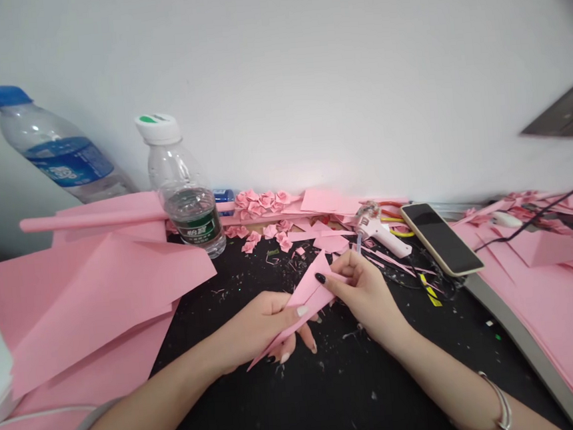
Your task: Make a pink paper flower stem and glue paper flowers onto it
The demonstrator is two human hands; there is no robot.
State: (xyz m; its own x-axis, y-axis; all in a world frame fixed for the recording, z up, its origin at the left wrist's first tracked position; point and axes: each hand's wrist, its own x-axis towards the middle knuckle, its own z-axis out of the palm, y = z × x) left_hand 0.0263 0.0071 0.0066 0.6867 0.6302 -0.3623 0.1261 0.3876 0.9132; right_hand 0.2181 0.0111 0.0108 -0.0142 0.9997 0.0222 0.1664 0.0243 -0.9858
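Note:
A folded piece of pink paper (309, 292), narrow and pointed at its lower end, is held between both hands above the black tabletop (303, 407). My left hand (271, 327) grips its lower part, thumb on top and fingers underneath. At the upper right edge, my right hand (361, 292) pinches the paper between thumb and fingers. Just beyond the right hand lies a white glue gun (383, 233) with a glue stick poking out. Small folded pink paper roses (260, 204) sit behind the hands, near the wall.
Large pink sheets (87, 292) lie at the left, with more pink paper (549, 299) at the right. A green-labelled water bottle (188, 203) and a blue-capped bottle (64, 147) stand at the back left. A phone (442, 238) rests back right. Paper scraps litter the table.

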